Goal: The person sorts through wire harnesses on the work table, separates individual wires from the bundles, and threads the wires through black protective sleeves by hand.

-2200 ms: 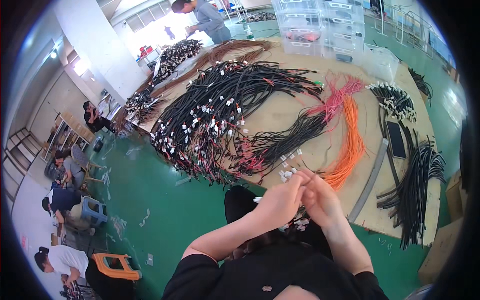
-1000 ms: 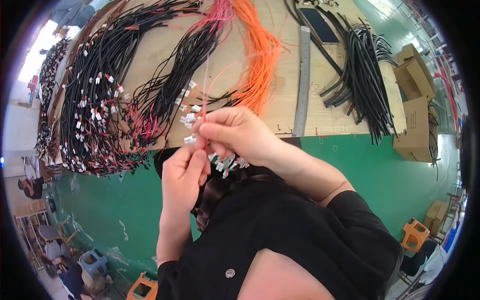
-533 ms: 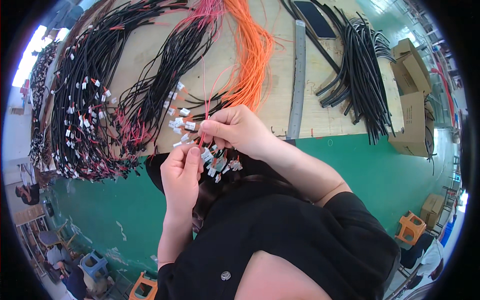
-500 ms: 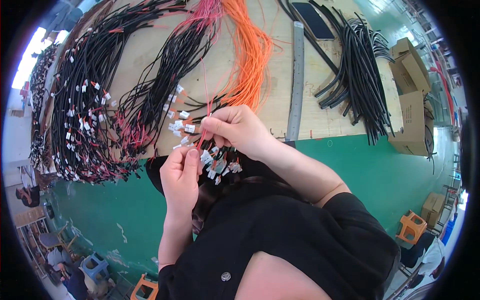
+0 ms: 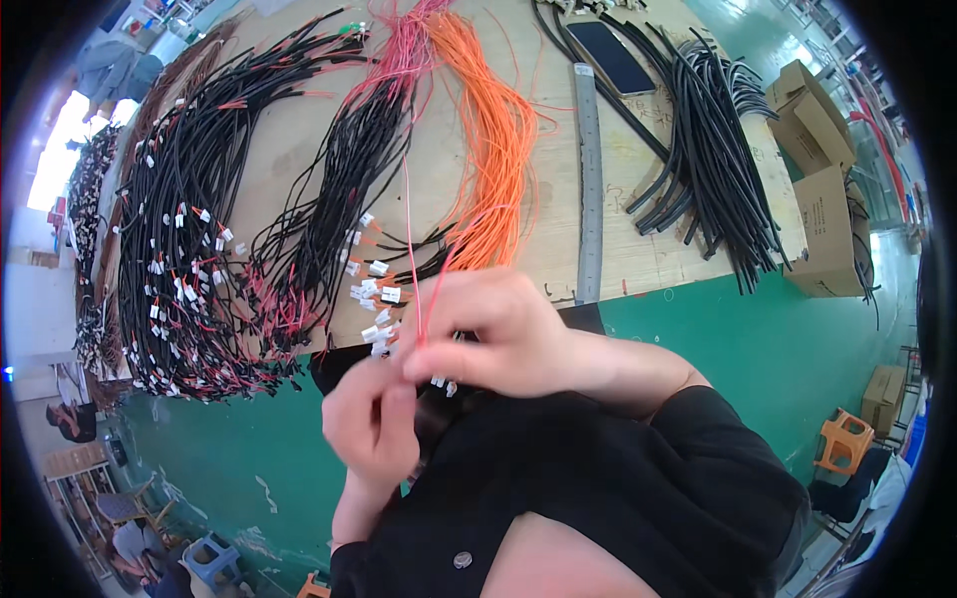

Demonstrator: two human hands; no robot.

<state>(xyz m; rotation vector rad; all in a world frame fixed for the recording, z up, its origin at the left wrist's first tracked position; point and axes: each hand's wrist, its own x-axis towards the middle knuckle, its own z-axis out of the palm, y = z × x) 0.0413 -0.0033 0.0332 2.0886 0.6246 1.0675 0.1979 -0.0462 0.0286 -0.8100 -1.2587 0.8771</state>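
Observation:
Two thin pink-red wires (image 5: 409, 214) run down from the bundles on the table into my fingers. My right hand (image 5: 503, 329) pinches them between thumb and forefinger, blurred a little by motion. My left hand (image 5: 371, 424) is closed just below and to the left, its fingertips against those of my right hand. The wires' lower ends are hidden between the fingers. Behind my right hand are white plug connectors (image 5: 391, 295) on orange-and-black leads at the table's near edge; my hand covers some. Orange wires (image 5: 493, 159) lie beyond it.
Black wires with pink ends (image 5: 349, 159) and a large connector-tipped black cable bundle (image 5: 184, 199) spread leftward. Rightward are a steel ruler (image 5: 589, 189), a phone (image 5: 611, 57) and black tubes (image 5: 713, 149). Cardboard boxes (image 5: 832, 224) stand off the table's right edge.
Both hands have come nearer my body and closer together, with the wires still pinched. The whole view has shifted slightly, so the table sits lower in the picture.

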